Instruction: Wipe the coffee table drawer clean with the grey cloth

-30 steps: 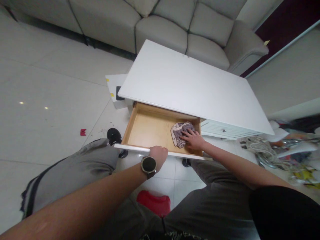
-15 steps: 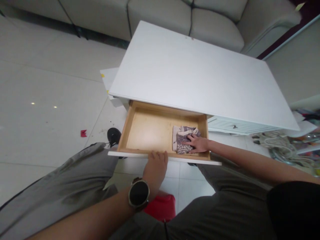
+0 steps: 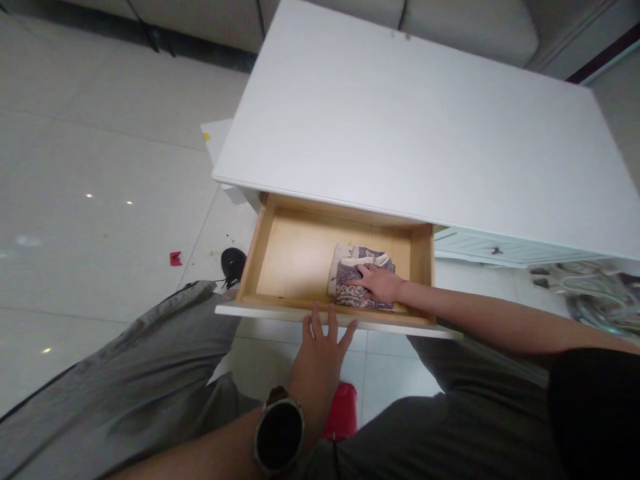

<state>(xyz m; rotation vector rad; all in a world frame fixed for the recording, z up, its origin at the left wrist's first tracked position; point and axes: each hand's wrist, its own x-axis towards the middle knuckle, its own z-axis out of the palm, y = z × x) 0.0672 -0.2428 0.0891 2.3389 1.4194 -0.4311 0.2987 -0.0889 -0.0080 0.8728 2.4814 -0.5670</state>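
A wooden drawer (image 3: 295,260) stands pulled out from the white table (image 3: 400,127). Inside it, toward the right, lies a folded patterned cloth (image 3: 345,273), purple-grey and cream, perhaps a garment. My right hand (image 3: 377,283) rests flat on this cloth with its fingers spread. At the drawer's white front edge is my left hand (image 3: 323,340), fingers stretched out and apart, their tips at the rim. A watch with a dark face (image 3: 279,435) sits on my left wrist.
A second drawer front with a small knob (image 3: 496,251) is to the right. Beyond the table stands a grey sofa (image 3: 465,33). A red object (image 3: 343,410) is on the floor between my legs, a red scrap (image 3: 175,259) at the left. Cluttered items (image 3: 595,287) lie at right.
The cloth and my right hand have shifted left within the drawer. My left hand's fingers, bent over the front edge before, are now straightened and spread. The view has tilted downward.
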